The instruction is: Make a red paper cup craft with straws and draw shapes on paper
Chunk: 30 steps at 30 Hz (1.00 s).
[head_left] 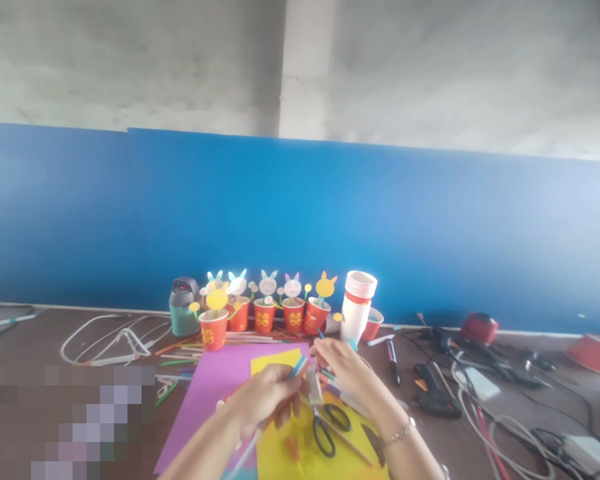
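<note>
My left hand (267, 395) is closed around a small bunch of thin strips (299, 367), blue and pink, whose ends stick out past the thumb. Just to its right, my right hand (341, 357) has its fingers bent inward near those ends; what it pinches, if anything, is too blurred to make out. Below the hands, black-handled scissors (325, 430) lie on a yellow sheet (280, 460), with a thin wooden stick (350, 445) beside them. A purple sheet (205, 393) lies partly under the yellow one.
Red paper cups (214, 331) with paper flower and animal-face figures stand in a row behind. Beside them are a stack of white cups (357, 313) and a teal bottle (184, 310). A marker (393, 362), a glue gun (433, 393) and tangled cables (505, 420) lie right.
</note>
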Motion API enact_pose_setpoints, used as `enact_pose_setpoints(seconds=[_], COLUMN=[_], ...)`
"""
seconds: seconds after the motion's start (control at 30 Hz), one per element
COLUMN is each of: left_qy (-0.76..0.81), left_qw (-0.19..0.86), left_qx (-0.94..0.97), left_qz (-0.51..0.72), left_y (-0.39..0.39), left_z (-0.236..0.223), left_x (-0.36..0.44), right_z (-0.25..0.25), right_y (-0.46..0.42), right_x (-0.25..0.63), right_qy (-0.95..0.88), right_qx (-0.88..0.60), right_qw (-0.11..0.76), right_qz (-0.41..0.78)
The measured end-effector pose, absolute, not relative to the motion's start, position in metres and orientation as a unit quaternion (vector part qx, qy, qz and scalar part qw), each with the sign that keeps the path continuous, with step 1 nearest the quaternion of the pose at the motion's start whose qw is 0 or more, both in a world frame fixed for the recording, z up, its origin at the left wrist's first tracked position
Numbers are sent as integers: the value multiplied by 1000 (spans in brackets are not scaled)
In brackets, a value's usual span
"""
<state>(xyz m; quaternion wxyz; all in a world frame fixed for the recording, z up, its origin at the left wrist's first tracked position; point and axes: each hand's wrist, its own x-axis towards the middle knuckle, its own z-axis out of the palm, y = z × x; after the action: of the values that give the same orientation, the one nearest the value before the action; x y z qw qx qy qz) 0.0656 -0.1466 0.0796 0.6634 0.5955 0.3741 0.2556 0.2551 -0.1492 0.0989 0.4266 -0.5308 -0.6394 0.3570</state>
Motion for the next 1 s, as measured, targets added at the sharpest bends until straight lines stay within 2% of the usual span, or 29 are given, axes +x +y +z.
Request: enact_pose_setpoints(seconds=[0.13, 0.3, 0.37, 0.57, 0.67, 1.0], left_qy=[363, 346, 345, 337, 339, 360], left_qw=[683, 702, 700, 672, 654, 628], left_qx=[589, 584, 589, 640, 665, 686], left_qz=[236, 215, 210, 159, 127, 76], left_y=[-144, -144, -144, -149, -153, -155], left_z=[82, 86, 87, 90, 93, 97], left_x=[62, 58, 57, 56, 58, 56], right_z=[89, 90, 88, 80, 79, 95], right_y=[-143, -149, -149, -141, -139, -150], right_x=[262, 258, 258, 266, 267, 245], right_qy=[-610, -650, -647, -692, -688, -644], right_qx=[-536, -386, -378, -468, -485, -525], right_qw=[366, 344, 329, 291, 282, 367], right_qz=[456, 558, 575, 467, 461, 419])
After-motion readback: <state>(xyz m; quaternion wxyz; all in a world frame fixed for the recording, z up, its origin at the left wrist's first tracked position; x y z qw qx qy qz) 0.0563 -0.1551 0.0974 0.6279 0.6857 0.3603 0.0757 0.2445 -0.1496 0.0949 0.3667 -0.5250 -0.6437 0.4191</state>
